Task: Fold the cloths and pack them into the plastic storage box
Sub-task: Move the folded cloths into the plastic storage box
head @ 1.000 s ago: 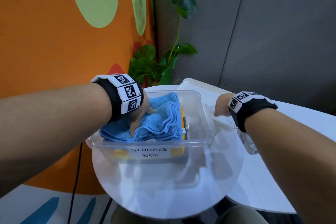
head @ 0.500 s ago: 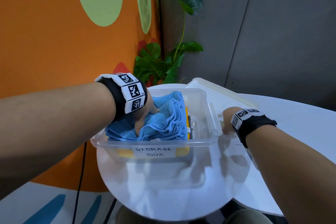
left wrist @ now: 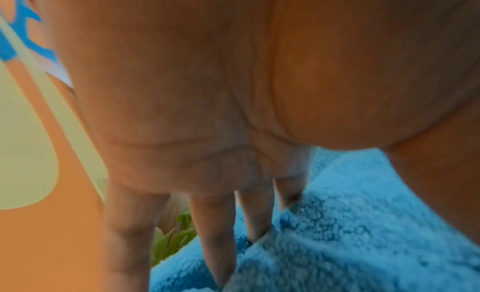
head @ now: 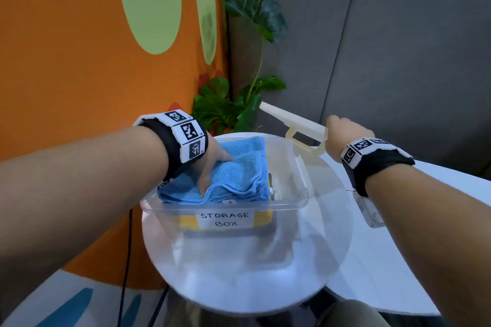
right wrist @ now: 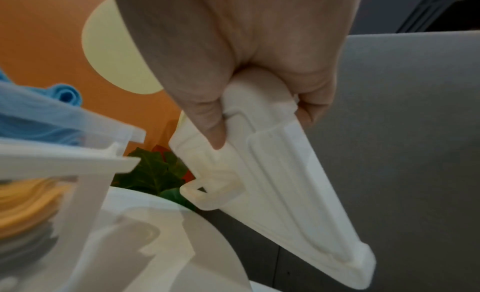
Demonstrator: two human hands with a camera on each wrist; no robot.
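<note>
The left hand [head: 212,164] presses straight fingers [left wrist: 218,235] onto the folded blue cloth [head: 239,167] in the storage box [head: 225,220] (yellow cloth [head: 188,221] underneath); the right hand [head: 342,138] grips the box lid [head: 292,121], raised beside the box.

The lid [head: 292,123], lying flat on the desk [head: 398,260] at the box's three o'clock a second ago, has been gripped at its near corner by the right hand [head: 345,138] and lifted clear, tilted on edge toward one o'clock.
</note>
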